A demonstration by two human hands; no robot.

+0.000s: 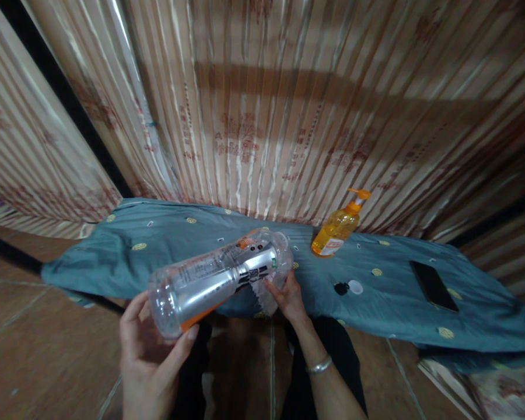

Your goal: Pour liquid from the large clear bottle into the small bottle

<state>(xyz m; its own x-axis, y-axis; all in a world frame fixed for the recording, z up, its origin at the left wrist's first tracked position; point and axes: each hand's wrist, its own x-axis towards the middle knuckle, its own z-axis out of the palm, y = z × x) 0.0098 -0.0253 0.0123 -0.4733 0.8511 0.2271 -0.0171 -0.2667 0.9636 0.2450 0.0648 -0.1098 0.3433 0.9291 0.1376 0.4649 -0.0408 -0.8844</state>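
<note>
A large clear plastic bottle (219, 280) with a silver and orange label lies tilted across the middle of the head view, held up over the front of the bed-like surface. My left hand (153, 356) is closed around its base, thumb along the lower side. At the neck end, my right hand (289, 294) pinches a pale piece with a frayed edge (265, 298), cloth or paper, pressed against the bottle. A silver bracelet (319, 366) circles my right wrist. The bottle partly hides the fingers of both hands.
On the teal patterned sheet (166, 233) stands an orange pump bottle (335, 230). To its right lie a small black item (341, 288), a white round cap (356, 286) and a black phone (433, 284). Striped curtains (254, 116) hang behind; dark poles stand at both sides.
</note>
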